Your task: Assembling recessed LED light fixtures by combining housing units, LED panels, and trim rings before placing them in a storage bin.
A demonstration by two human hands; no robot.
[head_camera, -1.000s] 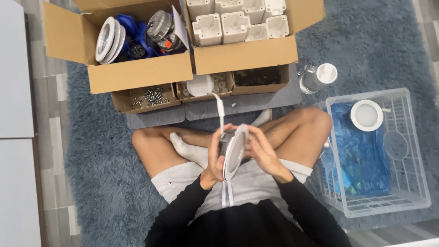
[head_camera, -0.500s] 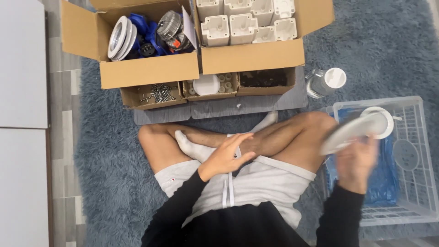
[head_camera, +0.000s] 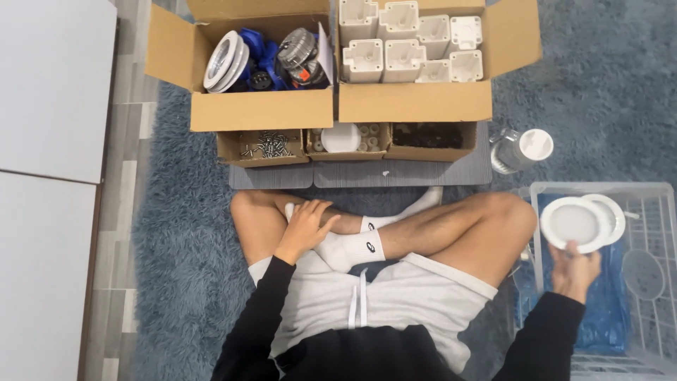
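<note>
My right hand (head_camera: 575,270) grips the lower edge of a round white light fixture (head_camera: 572,224) and holds it flat over the clear plastic crate (head_camera: 656,194) at my right. A second white round fixture (head_camera: 612,217) lies in the crate just behind it, partly covered. My left hand (head_camera: 305,230) rests with fingers apart on my crossed shin and ankle, holding nothing. I sit cross-legged on a blue shaggy rug (head_camera: 176,240).
Ahead stand two open cardboard boxes: the left one (head_camera: 261,109) holds white rings and blue-wrapped parts, the right one (head_camera: 416,102) white moulded blocks. Three small trays (head_camera: 264,155) in front hold screws and small parts. A clear jar with a white lid (head_camera: 520,150) lies nearby.
Both hands held the fixture in my lap a second ago. My right hand has carried it right, over the crate, and lowered it flat. My left hand dropped onto my leg.
</note>
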